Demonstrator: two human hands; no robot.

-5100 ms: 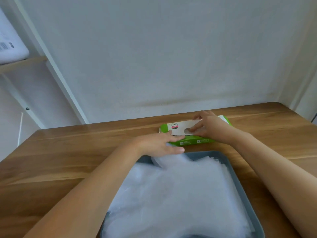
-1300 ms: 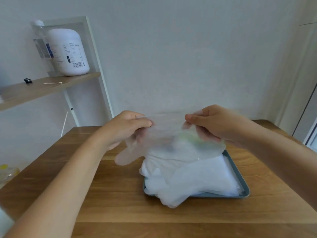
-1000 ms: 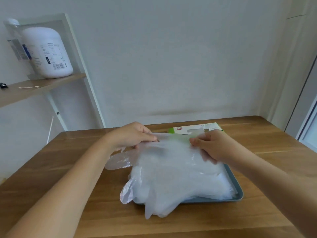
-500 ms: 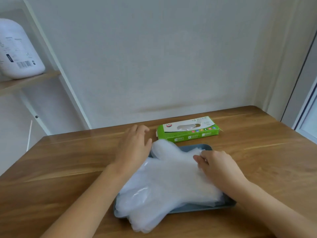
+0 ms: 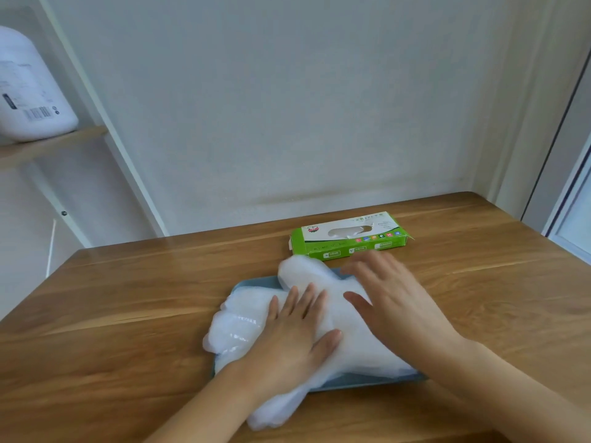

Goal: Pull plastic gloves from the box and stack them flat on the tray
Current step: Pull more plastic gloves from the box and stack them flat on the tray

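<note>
My left hand (image 5: 294, 340) pressed flat on the gloves (image 5: 240, 318) — my right hand (image 5: 395, 310), open too, just beside it, blurred.

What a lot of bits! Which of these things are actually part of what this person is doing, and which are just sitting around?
Part of the job: pile of plastic gloves, blue-grey tray under it, green glove box, left hand pressing flat on the pile, right hand open over it.
Just lying about: white jug on the wooden shelf.

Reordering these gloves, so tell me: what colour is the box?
The box is bright green with a white top, clearest in the head view.
</note>
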